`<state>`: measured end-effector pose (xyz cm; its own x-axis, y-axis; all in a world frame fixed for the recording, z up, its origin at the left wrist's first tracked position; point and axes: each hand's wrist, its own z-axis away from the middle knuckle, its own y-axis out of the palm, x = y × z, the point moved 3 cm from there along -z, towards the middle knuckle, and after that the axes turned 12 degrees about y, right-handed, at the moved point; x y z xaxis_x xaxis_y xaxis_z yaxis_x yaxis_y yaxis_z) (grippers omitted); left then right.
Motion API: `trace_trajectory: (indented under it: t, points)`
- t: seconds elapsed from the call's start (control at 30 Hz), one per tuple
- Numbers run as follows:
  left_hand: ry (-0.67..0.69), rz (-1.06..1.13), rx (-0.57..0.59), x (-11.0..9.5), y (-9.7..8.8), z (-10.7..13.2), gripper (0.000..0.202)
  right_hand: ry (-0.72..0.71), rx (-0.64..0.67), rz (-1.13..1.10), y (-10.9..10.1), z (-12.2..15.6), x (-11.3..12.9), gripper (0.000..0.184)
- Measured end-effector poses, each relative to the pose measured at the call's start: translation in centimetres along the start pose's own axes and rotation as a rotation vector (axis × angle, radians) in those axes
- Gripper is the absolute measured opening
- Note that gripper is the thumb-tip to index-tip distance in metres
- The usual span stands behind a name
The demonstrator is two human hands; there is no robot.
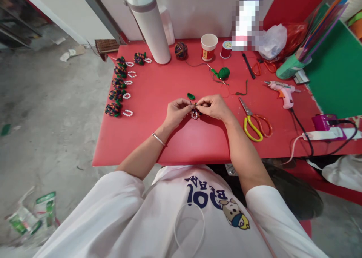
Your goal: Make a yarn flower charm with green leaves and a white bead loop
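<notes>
My left hand (178, 111) and my right hand (212, 106) meet over the middle of the table, fingertips pinched together. Between them is a small multicoloured yarn ornament with a ring of white beads (195, 115); the fingers hide much of it. Both hands grip its top, where a thin dark strand seems to show. Just beyond the fingertips lies a green crocheted leaf (190, 96). Scissors with yellow and red handles (253, 126) rest to the right of my right hand. Finished-looking yarn ornaments (116, 94) with bead loops line the left edge.
On the red table (135, 141) stand a white thermos (151, 29), a paper cup (209, 47) and a red thread spool (226, 50). Green yarn (224, 73), a multicoloured yarn ball (181, 51), a pink glue gun (285, 93) and a power strip (325, 134) with cables lie around.
</notes>
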<state>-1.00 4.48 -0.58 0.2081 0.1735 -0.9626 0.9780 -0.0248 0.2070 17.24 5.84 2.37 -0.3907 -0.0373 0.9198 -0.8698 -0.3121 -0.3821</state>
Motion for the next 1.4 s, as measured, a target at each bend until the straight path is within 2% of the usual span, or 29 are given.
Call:
trace_trajectory:
  t: [0.27, 0.4, 0.57, 0.7, 0.83, 0.93, 1.17, 1.33, 1.4]
  points:
    - [-0.04, 0.038, -0.007, 0.4, -0.2, 0.0, 0.042, 0.007, 0.07, -0.002, 0.6, 0.0, -0.7, 0.016]
    - [0.008, 0.006, 0.008, 0.5, -0.4, -0.1, 0.038, -0.003, 0.066, 0.032, 0.5, -0.1, -0.8, 0.013]
    - [0.131, -0.185, 0.024, 0.8, -0.8, -0.1, 0.022, -0.126, -0.088, 0.072, -0.2, -0.5, -0.3, 0.017]
    - [0.289, -0.386, 0.044, 0.7, -0.9, -0.2, 0.004, -0.133, -0.037, 0.131, 0.4, -1.0, -1.0, 0.019]
    - [0.517, -0.514, 0.109, 0.2, -0.8, -0.2, 0.017, -0.107, -0.01, 0.126, 0.5, -1.2, -1.6, 0.02]
    - [0.605, -0.597, 0.136, -0.1, -0.7, -0.2, 0.023, -0.081, 0.002, 0.1, 0.4, -1.2, -1.6, 0.016]
    - [0.665, -0.6, 0.095, 0.2, -0.8, -0.5, 0.028, -0.076, 0.048, 0.052, 0.8, -1.0, -1.4, 0.012]
    - [0.578, -0.555, 0.074, 0.8, -1.0, -0.8, 0.027, -0.08, -0.12, 0.021, 0.8, -1.5, -1.9, 0.02]
    - [0.522, -0.541, 0.062, 1.2, -1.1, -1.0, 0.023, -0.097, -0.128, 0.016, 0.9, -1.7, -2.1, 0.023]
